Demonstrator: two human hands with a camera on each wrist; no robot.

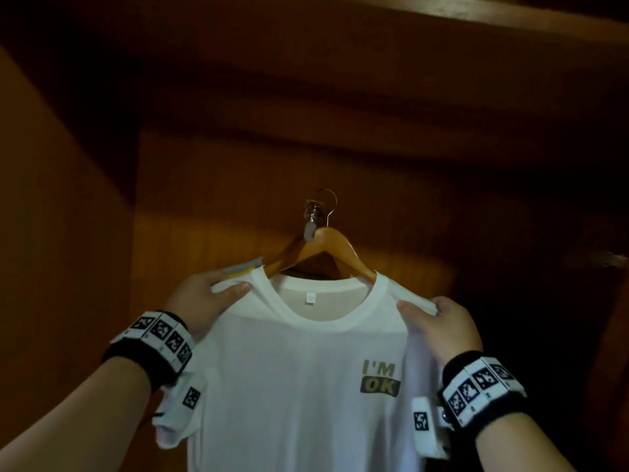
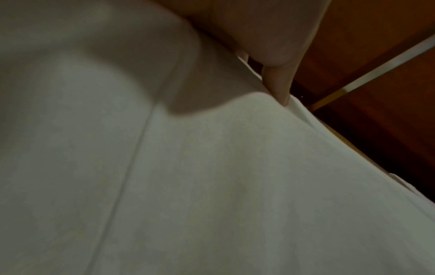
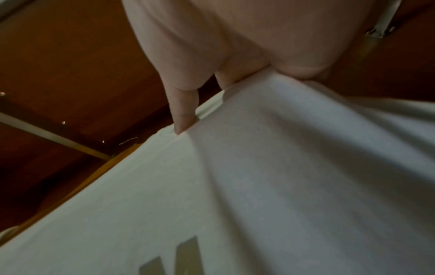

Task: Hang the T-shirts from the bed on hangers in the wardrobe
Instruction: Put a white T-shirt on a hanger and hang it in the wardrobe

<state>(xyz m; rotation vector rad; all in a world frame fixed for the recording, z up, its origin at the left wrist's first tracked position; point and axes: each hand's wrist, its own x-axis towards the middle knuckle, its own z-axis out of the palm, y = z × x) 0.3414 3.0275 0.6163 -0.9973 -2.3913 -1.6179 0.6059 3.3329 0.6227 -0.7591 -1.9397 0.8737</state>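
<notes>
Head view is showing the left hand (image 1: 204, 294) pinching the left shoulder of a white T-shirt (image 1: 292, 386), with the thumb on top and the fingers tucked behind the cloth. Left wrist view is showing a finger (image 2: 280, 87) pressing on that same shoulder edge. Moving right, the shirt is sitting on a wooden hanger (image 1: 323, 250). The hanger's two arms are going down into the neck hole. Its metal hook (image 1: 325, 202) is pointing up inside the brown wardrobe (image 1: 374, 148), and a shiny rail (image 2: 381, 67) is showing in both wrist views. I cannot tell if the hook is sitting on the rail. Further right, the words "I'M OK" (image 1: 379, 378) are showing on the chest. Then the right hand (image 1: 439, 325) is pinching the right shoulder in the same way.

So this shirt looks nearly done. Both hands are just tidying the shoulders, I think. Letting go is what is left. No bed or other shirts are showing, so I cannot tell how many are waiting.
</notes>
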